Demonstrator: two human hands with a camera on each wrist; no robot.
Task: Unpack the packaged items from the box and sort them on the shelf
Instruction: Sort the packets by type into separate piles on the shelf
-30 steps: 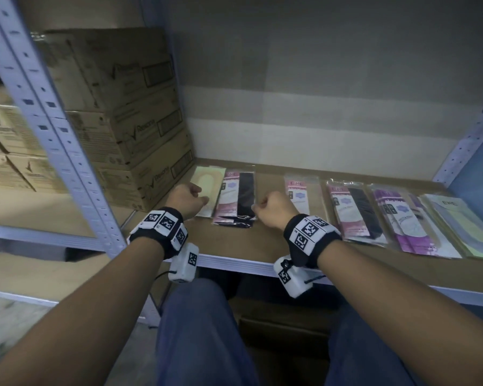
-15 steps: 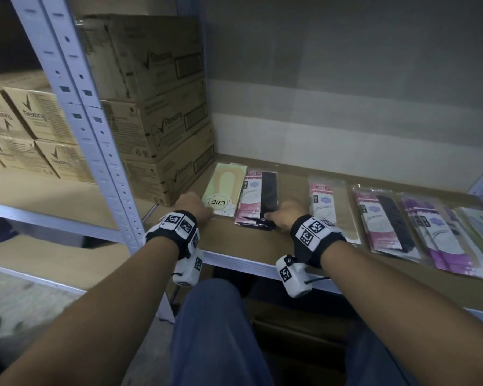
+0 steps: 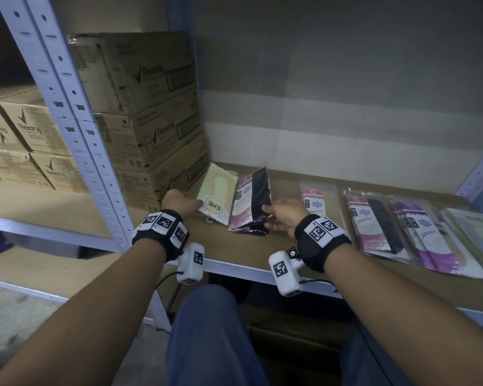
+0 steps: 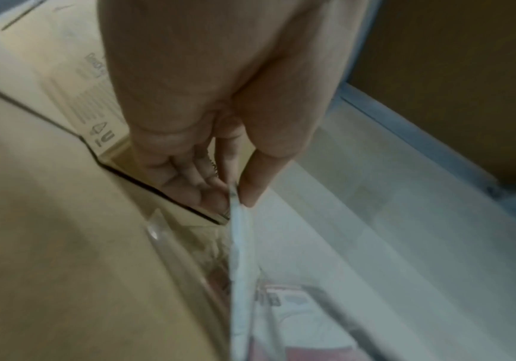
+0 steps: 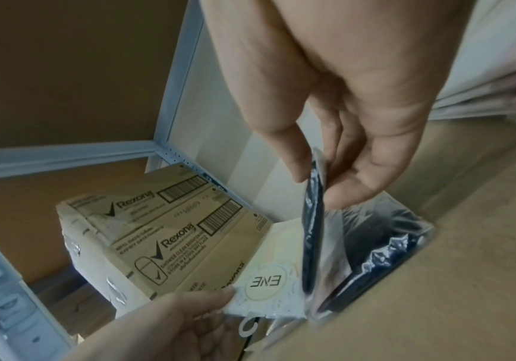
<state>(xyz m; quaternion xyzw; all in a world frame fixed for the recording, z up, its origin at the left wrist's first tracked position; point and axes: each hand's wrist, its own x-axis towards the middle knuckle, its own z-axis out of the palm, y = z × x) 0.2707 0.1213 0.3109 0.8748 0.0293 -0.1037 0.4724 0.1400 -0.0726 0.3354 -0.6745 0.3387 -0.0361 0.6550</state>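
Note:
My left hand pinches the near left corner of a pale yellow ENE packet and tilts it up off the shelf board; the left wrist view shows thumb and fingers clamped on its thin edge. My right hand pinches the near right edge of a pink and black packet, lifted and tilted on its edge. In the right wrist view that packet stands on edge between thumb and fingers, with another dark packet lying under it.
Stacked Rexona cartons stand just left of the yellow packet. Several more flat packets lie in a row to the right along the shelf. A metal upright stands at the left, and a cardboard box sits below by my knees.
Both hands went from fists near the shelf's front edge to reaching in. Each took hold of a packet and raised it on edge. The view shifted left and closer.

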